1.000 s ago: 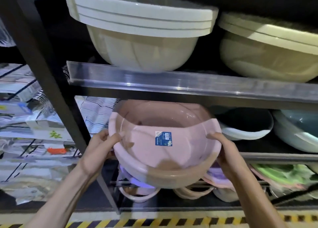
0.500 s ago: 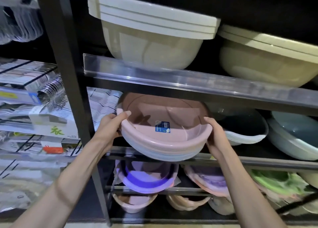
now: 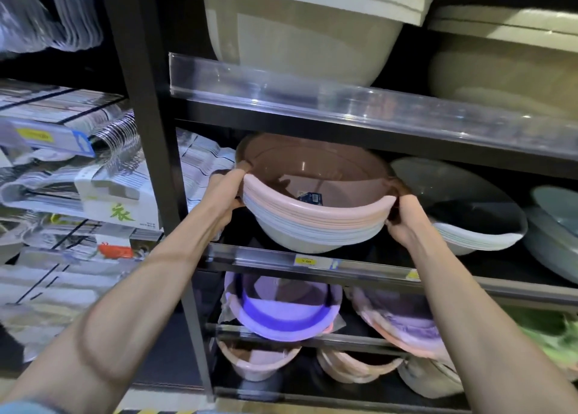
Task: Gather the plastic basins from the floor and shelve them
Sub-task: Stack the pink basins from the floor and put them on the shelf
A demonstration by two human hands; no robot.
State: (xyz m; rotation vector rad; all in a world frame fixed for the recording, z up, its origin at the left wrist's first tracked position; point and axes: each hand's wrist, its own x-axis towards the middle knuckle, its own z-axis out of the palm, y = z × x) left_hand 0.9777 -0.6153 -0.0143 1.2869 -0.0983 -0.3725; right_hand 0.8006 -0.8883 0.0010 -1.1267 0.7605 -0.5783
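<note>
A: Obs. — stack of pink basins [image 3: 316, 216] on the middle shelf [image 3: 359, 265], tilted toward the viewer. Left hand [image 3: 223, 191] grips the rim at 9 o'clock, right hand [image 3: 402, 213] at 3 o'clock, fingers curled over the edge.

B: Risk?

A: Likely forward slide once released, given the tilt. Grey basins [image 3: 463, 213] sit just beside at 3 o'clock; pushing sideways could knock them.

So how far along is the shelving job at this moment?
Done: shelves already hold purple basins and white basins. In hand: the left hand and right hand grip the rim of the pink basin stack inside the middle shelf, not yet released. Left: letting go; the floor is out of view.
</note>
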